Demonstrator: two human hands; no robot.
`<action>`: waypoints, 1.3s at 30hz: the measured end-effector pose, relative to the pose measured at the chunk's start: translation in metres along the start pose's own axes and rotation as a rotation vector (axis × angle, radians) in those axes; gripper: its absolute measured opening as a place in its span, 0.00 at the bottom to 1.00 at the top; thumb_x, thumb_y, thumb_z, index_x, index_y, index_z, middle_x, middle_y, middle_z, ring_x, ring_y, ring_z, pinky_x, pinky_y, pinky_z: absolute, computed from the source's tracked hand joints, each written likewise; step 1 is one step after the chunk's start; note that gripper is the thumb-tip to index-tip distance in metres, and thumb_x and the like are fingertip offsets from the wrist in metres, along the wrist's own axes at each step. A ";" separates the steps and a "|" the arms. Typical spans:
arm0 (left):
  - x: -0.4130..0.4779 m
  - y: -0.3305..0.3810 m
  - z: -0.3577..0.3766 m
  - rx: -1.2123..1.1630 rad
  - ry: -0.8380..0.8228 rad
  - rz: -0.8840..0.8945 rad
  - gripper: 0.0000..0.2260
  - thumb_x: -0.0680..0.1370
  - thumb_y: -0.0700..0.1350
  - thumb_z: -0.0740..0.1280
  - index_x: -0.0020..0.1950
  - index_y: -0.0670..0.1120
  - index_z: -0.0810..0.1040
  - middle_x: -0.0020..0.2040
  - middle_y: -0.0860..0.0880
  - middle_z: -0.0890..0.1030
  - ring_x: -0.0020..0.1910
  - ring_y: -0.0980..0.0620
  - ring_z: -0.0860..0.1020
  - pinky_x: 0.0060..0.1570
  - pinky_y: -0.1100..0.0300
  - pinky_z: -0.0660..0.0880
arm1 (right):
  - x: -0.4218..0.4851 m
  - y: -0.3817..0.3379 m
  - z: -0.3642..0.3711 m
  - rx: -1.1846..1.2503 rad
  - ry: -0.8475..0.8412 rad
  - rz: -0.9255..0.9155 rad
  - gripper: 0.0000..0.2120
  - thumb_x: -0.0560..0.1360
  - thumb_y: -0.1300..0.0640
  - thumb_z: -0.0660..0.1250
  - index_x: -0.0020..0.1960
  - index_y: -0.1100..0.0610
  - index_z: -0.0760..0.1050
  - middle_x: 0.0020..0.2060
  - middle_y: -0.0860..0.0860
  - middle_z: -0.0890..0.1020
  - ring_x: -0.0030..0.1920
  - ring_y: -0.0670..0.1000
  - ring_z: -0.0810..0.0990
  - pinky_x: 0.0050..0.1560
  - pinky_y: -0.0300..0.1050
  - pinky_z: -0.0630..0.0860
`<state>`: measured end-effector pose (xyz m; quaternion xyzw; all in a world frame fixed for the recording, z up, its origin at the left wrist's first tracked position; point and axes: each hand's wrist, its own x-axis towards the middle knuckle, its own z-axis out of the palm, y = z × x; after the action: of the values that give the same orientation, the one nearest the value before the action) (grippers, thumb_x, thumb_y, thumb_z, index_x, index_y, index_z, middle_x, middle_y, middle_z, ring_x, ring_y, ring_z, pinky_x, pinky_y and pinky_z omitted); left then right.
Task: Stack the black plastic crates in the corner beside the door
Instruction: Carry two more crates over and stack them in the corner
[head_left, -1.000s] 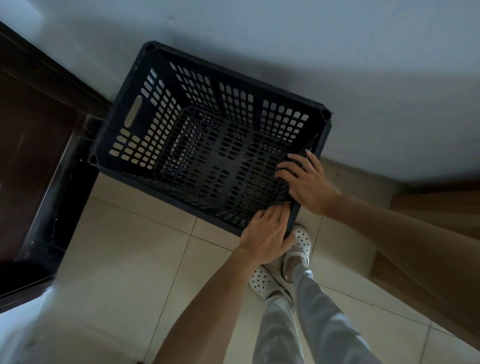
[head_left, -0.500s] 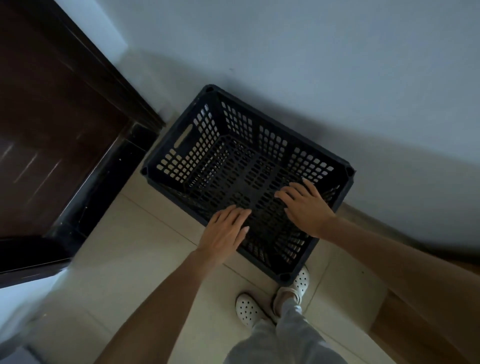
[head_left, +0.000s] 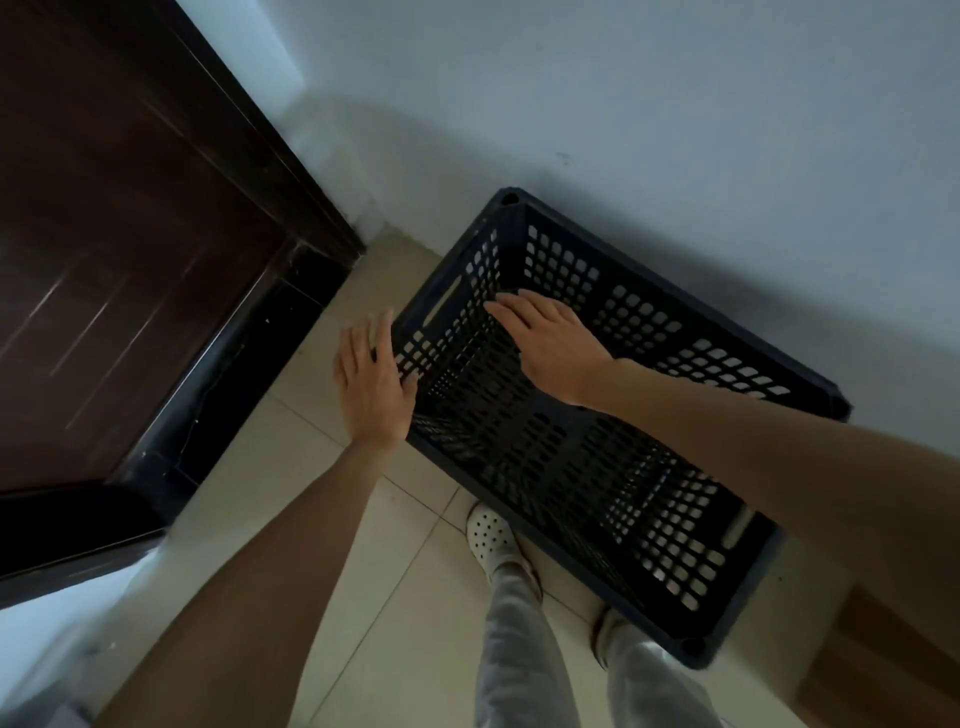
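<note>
A black perforated plastic crate (head_left: 649, 332) stands against the white wall, to the right of the door, its open top facing me. My left hand (head_left: 371, 382) is flat with fingers spread at the crate's near-left corner, its fingertips close to the rim there. My right hand (head_left: 550, 343) hovers over the crate's left half, palm down, fingers apart, holding nothing. Only this one crate is in view.
A dark brown door (head_left: 104, 249) with a black threshold (head_left: 234, 395) fills the left. The white wall (head_left: 623, 104) runs behind the crate. Beige floor tiles (head_left: 291, 519) lie between door and crate. My feet in white perforated clogs (head_left: 488, 535) stand at the crate's near side. A brown cardboard surface (head_left: 883, 660) lies at lower right.
Both hands have let go of the crate's near rim and moved left toward its door-side end. The view has swung so the crate now sits further right and lower.
</note>
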<state>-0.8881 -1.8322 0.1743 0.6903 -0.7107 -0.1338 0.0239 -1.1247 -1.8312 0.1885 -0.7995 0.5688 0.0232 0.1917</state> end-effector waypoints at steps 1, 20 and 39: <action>0.009 -0.008 0.003 -0.008 -0.023 -0.015 0.34 0.75 0.44 0.71 0.78 0.47 0.59 0.75 0.43 0.66 0.78 0.41 0.57 0.75 0.43 0.57 | 0.017 -0.005 0.001 -0.018 0.012 -0.010 0.36 0.77 0.61 0.61 0.80 0.54 0.46 0.79 0.52 0.50 0.79 0.55 0.46 0.77 0.52 0.47; 0.063 -0.018 0.016 -0.351 -0.224 0.099 0.13 0.83 0.51 0.61 0.62 0.45 0.75 0.44 0.46 0.83 0.41 0.46 0.82 0.42 0.47 0.79 | 0.158 -0.033 -0.015 -0.439 -0.257 -0.218 0.15 0.79 0.49 0.64 0.65 0.51 0.72 0.61 0.49 0.78 0.63 0.54 0.75 0.66 0.49 0.66; 0.050 -0.053 -0.029 -0.203 -0.305 0.165 0.29 0.81 0.54 0.62 0.79 0.49 0.57 0.74 0.47 0.69 0.72 0.48 0.67 0.69 0.53 0.67 | 0.134 -0.087 -0.029 -0.472 -0.399 0.017 0.38 0.80 0.54 0.60 0.79 0.55 0.38 0.79 0.56 0.45 0.78 0.60 0.42 0.77 0.57 0.41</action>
<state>-0.8319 -1.8863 0.1828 0.5953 -0.7431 -0.3055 -0.0035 -1.0024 -1.9372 0.2058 -0.7968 0.5054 0.3127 0.1087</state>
